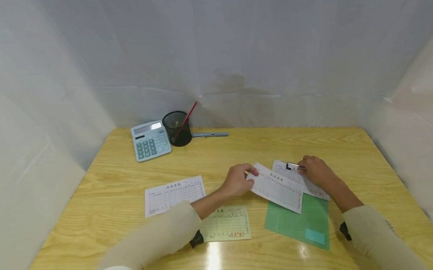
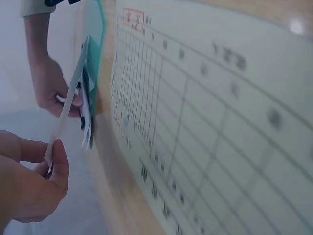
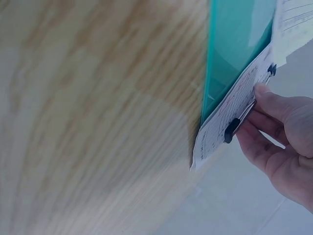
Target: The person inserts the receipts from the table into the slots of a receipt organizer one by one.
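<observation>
My left hand (image 1: 238, 180) pinches the near-left edge of a white printed form (image 1: 277, 187), which tilts over a green clipboard (image 1: 296, 224). A second printed sheet (image 1: 316, 191) lies on that board, under its metal clip with black ends. My right hand (image 1: 316, 170) grips the clip at the far edge; in the right wrist view the thumb and fingers of the right hand (image 3: 288, 132) are on the clip (image 3: 244, 115). In the left wrist view the left hand (image 2: 36, 178) has the form's edge between thumb and fingers.
Left of the board lie a yellow form (image 1: 227, 225) and another white form (image 1: 172, 195), partly behind my left forearm. Farther back stand a blue calculator (image 1: 151, 140) and a black mesh pen cup (image 1: 180, 138) with a red pencil. A blue-grey pen (image 1: 213, 134) lies beside the cup.
</observation>
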Demonstrator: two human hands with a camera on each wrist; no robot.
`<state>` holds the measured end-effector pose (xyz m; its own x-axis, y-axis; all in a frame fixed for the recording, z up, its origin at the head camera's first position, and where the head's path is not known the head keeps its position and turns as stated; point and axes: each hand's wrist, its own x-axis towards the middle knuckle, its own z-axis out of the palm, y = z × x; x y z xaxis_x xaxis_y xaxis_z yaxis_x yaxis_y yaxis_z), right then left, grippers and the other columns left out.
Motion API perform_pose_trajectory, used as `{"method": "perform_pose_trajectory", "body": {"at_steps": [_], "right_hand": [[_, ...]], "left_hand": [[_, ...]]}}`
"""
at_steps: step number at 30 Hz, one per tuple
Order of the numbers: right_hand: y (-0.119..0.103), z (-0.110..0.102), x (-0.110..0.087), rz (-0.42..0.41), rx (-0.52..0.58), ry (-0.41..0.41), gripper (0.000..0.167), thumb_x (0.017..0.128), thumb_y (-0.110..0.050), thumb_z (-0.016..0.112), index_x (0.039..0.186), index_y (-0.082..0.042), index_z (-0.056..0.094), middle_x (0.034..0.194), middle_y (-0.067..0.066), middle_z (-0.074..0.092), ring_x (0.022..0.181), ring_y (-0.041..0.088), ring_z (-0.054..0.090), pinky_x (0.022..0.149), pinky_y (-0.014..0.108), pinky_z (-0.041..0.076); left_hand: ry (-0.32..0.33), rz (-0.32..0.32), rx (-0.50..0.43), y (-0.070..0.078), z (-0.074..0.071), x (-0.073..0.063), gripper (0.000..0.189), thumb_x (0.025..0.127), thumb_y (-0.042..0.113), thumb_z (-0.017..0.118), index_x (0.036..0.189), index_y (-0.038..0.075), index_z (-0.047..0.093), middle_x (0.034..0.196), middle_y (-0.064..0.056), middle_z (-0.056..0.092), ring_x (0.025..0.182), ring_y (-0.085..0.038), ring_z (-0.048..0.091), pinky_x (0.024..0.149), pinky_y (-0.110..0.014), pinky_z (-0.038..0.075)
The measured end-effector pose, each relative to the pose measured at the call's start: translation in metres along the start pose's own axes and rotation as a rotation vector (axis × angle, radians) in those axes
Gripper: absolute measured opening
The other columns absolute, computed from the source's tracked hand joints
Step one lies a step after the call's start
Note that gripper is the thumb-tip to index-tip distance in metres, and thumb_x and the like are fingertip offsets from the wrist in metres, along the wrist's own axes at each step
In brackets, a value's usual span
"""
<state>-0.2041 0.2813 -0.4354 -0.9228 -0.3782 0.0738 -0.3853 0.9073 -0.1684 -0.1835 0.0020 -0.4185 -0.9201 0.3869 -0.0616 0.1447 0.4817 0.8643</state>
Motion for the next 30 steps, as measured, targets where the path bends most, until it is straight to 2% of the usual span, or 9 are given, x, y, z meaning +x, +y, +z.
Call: {"method": "perform_pose_trajectory", "body": {"at_steps": [3, 6, 12, 17, 22, 26, 30], "right_hand": [[0.0, 0.0, 0.0, -0.003, 0.005, 0.007, 0.016, 0.084, -0.005, 0.068, 0.096, 0.005, 0.069, 0.08, 0.01, 0.06, 0.074, 0.025, 0.059, 0.069, 0.04, 0.051], [0.0, 0.0, 0.001, -0.008, 0.011, 0.019, 0.016, 0.083, -0.004, 0.068, 0.096, 0.006, 0.069, 0.08, 0.011, 0.061, 0.075, 0.026, 0.06, 0.069, 0.041, 0.052], [0.001, 0.0, 0.001, -0.005, 0.008, 0.017, 0.018, 0.084, -0.004, 0.067, 0.098, 0.007, 0.069, 0.082, 0.012, 0.062, 0.077, 0.029, 0.061, 0.072, 0.043, 0.052], [0.003, 0.001, 0.002, -0.028, 0.006, 0.026, 0.015, 0.083, -0.004, 0.068, 0.094, 0.006, 0.07, 0.079, 0.012, 0.061, 0.073, 0.027, 0.06, 0.069, 0.041, 0.052], [0.004, 0.0, 0.002, -0.051, 0.017, 0.031, 0.012, 0.083, -0.004, 0.069, 0.091, 0.005, 0.07, 0.077, 0.01, 0.06, 0.07, 0.025, 0.059, 0.065, 0.039, 0.052], [0.004, 0.0, 0.001, -0.034, 0.014, 0.017, 0.015, 0.084, -0.006, 0.068, 0.094, 0.005, 0.069, 0.079, 0.01, 0.06, 0.073, 0.025, 0.059, 0.067, 0.04, 0.052], [0.003, 0.001, 0.0, -0.041, -0.007, 0.024, 0.014, 0.084, -0.006, 0.068, 0.094, 0.004, 0.069, 0.08, 0.009, 0.059, 0.074, 0.025, 0.059, 0.068, 0.04, 0.051]], "left_hand": [[-0.015, 0.025, 0.002, 0.002, 0.015, 0.005, 0.023, 0.082, -0.006, 0.057, 0.102, 0.002, 0.065, 0.107, -0.01, 0.065, 0.065, -0.007, 0.052, 0.05, -0.016, 0.041], [-0.017, 0.041, -0.006, 0.002, 0.027, 0.012, 0.021, 0.082, -0.005, 0.061, 0.101, 0.001, 0.065, 0.1, -0.009, 0.066, 0.068, -0.006, 0.053, 0.053, -0.015, 0.043], [0.016, 0.045, 0.003, 0.001, 0.045, 0.023, 0.018, 0.08, -0.002, 0.067, 0.098, 0.0, 0.067, 0.087, -0.009, 0.066, 0.064, -0.006, 0.047, 0.053, -0.015, 0.039], [0.002, 0.014, 0.013, 0.009, 0.057, 0.028, 0.027, 0.075, -0.004, 0.072, 0.101, -0.002, 0.067, 0.087, -0.011, 0.066, 0.068, -0.006, 0.049, 0.056, -0.014, 0.041], [-0.03, -0.044, 0.028, 0.012, 0.068, 0.031, 0.042, 0.068, -0.005, 0.078, 0.108, -0.003, 0.065, 0.087, -0.01, 0.064, 0.07, -0.008, 0.051, 0.059, -0.015, 0.044], [-0.036, -0.061, 0.068, 0.014, 0.072, 0.032, 0.052, 0.065, -0.002, 0.082, 0.113, -0.001, 0.064, 0.106, -0.011, 0.067, 0.093, -0.015, 0.061, 0.078, -0.02, 0.051], [-0.04, -0.045, 0.138, 0.016, 0.074, 0.035, 0.054, 0.065, -0.001, 0.082, 0.116, 0.0, 0.062, 0.123, -0.012, 0.062, 0.116, -0.02, 0.056, 0.099, -0.026, 0.045]]}}
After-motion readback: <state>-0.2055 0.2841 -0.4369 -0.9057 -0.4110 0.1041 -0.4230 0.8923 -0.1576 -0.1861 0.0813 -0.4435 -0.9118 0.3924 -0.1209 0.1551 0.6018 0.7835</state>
